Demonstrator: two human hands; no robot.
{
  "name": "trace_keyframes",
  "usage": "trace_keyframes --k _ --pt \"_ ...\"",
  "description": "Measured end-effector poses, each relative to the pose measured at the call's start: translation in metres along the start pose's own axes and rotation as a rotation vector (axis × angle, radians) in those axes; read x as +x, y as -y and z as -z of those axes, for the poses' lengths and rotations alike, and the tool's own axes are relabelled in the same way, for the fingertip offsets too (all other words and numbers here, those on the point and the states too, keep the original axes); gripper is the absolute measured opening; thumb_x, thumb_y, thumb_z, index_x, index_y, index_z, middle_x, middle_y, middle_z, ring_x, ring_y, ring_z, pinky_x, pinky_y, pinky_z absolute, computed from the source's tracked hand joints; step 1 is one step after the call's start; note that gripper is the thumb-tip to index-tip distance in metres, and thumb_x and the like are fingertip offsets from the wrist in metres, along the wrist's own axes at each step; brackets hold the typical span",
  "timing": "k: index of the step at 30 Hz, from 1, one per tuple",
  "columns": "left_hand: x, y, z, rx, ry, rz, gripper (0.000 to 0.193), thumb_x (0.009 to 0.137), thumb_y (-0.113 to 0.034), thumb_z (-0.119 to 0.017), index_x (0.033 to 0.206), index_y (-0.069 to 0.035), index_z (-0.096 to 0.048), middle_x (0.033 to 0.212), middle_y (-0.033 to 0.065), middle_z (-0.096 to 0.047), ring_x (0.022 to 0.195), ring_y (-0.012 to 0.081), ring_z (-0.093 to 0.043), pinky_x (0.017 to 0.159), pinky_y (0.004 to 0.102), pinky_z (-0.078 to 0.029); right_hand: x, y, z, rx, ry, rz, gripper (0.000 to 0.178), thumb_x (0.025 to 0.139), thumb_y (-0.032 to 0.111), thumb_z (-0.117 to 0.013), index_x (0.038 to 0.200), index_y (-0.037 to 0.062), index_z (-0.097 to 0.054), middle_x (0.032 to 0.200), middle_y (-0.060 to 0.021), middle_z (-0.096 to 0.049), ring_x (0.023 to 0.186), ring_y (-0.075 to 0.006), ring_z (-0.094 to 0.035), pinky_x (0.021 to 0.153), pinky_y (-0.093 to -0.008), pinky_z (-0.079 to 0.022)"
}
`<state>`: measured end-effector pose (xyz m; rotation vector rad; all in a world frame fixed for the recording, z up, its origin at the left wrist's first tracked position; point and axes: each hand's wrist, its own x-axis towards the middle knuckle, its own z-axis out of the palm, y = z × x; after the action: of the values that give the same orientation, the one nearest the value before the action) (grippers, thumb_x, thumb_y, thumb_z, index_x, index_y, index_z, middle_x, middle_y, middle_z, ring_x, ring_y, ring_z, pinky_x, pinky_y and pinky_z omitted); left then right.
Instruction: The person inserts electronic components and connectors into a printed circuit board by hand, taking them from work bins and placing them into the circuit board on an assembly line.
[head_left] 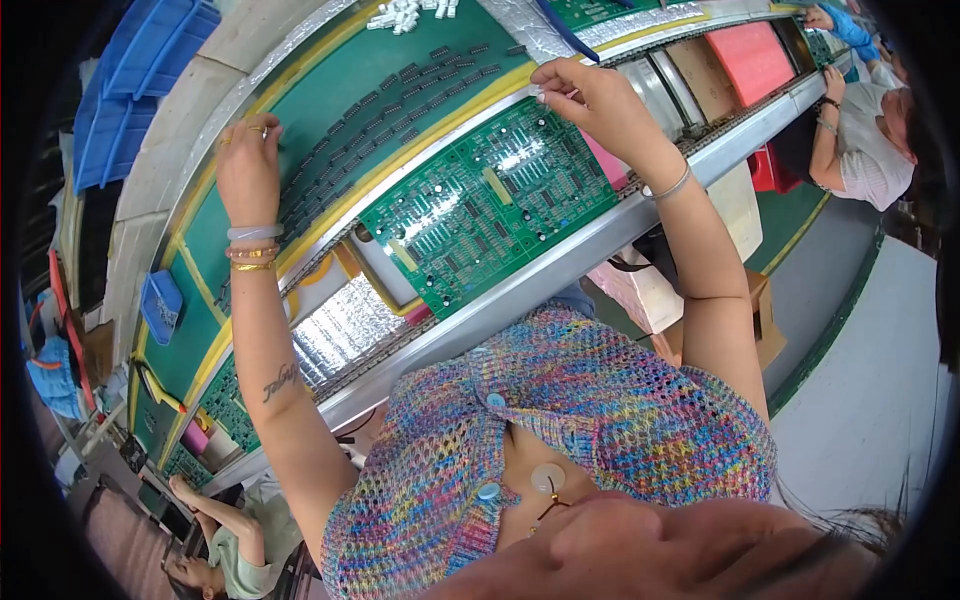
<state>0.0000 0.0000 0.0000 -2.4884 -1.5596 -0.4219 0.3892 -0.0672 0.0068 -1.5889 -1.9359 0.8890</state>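
Note:
A green circuit board (450, 275) lies on the conveyor rail in front of me, with several black chips and small round parts on it. Over its far edge, my right hand (605, 105) is closed, thumb and forefinger pinched together. Whatever may sit between those fingertips is too small to make out. My left hand (250, 170) rests low over the green mat at the left, fingers curled and drawn together; anything in them is hidden. Beside it, several rows of black chips (400, 95) run slantwise across the mat.
White connectors (400, 16) are heaped at the far side, near blue-handled pliers (565, 32). A small blue tray (160, 307) and stacked blue bins (125, 100) are at the left. Along the metal rail (500, 278), co-workers sit at right and lower left. A pink slab (750, 62) lies farther along.

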Motion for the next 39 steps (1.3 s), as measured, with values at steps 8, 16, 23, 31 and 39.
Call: trace_keyframes --k 8,16,23,31,39 --pt "0.009 -0.059 0.007 -0.587 -0.078 0.180 0.016 0.085 -0.014 -0.069 0.092 -0.001 -0.066 0.081 0.0073 -0.063 0.067 0.0179 -0.059 0.064 0.0293 -0.047 0.016 -0.020 -0.010 -0.292 -0.147 0.547 0.011 0.077 0.013 -0.069 0.085 0.0066 -0.066 0.090 -0.0044 -0.061 0.090 -0.0254 -0.058 0.078 -0.0369 -0.049" --pt "-0.011 -0.092 0.024 -0.960 0.125 0.393 0.016 0.079 -0.010 -0.077 0.082 0.002 -0.067 0.069 0.0003 -0.058 0.061 0.0051 -0.049 0.056 0.0190 -0.040 0.023 -0.020 -0.018 -0.337 -0.144 0.592 0.010 0.071 0.012 -0.072 0.075 0.0068 -0.065 0.088 -0.0028 -0.057 0.089 -0.0222 -0.055 0.079 -0.0350 -0.048" --pt "-0.013 -0.106 0.031 -0.922 0.196 0.375 0.013 0.080 -0.009 -0.075 0.087 0.001 -0.069 0.075 0.0029 -0.064 0.066 0.0074 -0.058 0.061 0.0210 -0.047 0.020 -0.017 -0.019 -0.406 -0.116 0.566 0.011 0.071 0.012 -0.071 0.079 0.0066 -0.066 0.090 -0.0035 -0.057 0.090 -0.0236 -0.056 0.080 -0.0359 -0.048" --pt "-0.018 -0.120 0.031 -0.797 0.178 0.260 0.015 0.083 -0.007 -0.069 0.096 -0.002 -0.070 0.086 0.0087 -0.066 0.072 0.0157 -0.064 0.069 0.0248 -0.051 0.029 -0.011 -0.007 -0.377 -0.159 0.541 0.013 0.076 0.012 -0.069 0.089 0.0081 -0.066 0.087 -0.0046 -0.061 0.086 -0.0219 -0.060 0.075 -0.0336 -0.050" --pt "-0.014 -0.139 0.028 -0.792 0.161 0.287 0.012 0.082 -0.007 -0.069 0.092 -0.001 -0.070 0.087 0.0108 -0.068 0.075 0.0186 -0.069 0.068 0.0275 -0.054 0.133 -0.013 -0.018 -0.358 -0.261 0.519 0.011 0.075 0.013 -0.066 0.084 0.0068 -0.069 0.086 -0.0132 -0.064 0.094 -0.0319 -0.060 0.083 -0.0398 -0.047"
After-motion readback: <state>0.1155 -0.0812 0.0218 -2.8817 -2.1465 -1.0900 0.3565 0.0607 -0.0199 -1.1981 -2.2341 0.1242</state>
